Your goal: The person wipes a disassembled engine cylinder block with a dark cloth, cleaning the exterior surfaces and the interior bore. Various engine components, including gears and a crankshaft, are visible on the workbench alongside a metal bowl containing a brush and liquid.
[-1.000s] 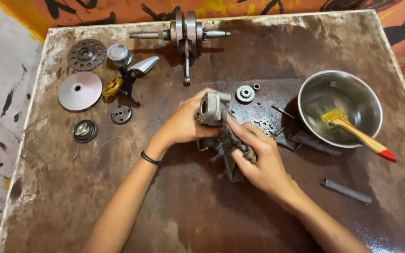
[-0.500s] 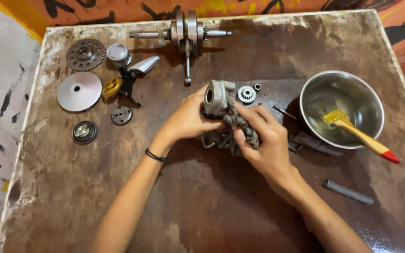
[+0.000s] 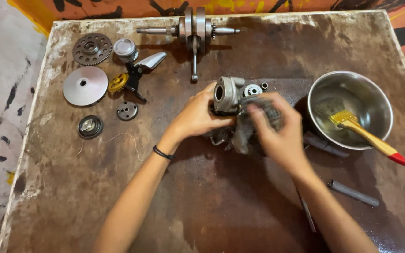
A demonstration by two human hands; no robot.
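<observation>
Grey cast-metal engine part with a round port [image 3: 226, 95], held above mid-counter. Left hand [image 3: 198, 115], grip wrapped around its side. Right hand [image 3: 280, 131], motion-blurred, grip pinching a dirty grey rag [image 3: 247, 129] against the part. Just behind: small steel gear [image 3: 253, 89]. Right: shiny steel bowl [image 3: 352, 110] holding a yellow-handled brush [image 3: 366, 136]. Far edge: steel crankshaft [image 3: 194, 30]. Left: silver disc [image 3: 85, 85], toothed wheel [image 3: 92, 48]. Stained brown counter [image 3: 212, 201]; orange painted wall beyond.

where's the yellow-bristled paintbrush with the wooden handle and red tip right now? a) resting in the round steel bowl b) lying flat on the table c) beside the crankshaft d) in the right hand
a: the yellow-bristled paintbrush has its bristles inside the round steel bowl, with the handle leaning out over the rim.
</observation>
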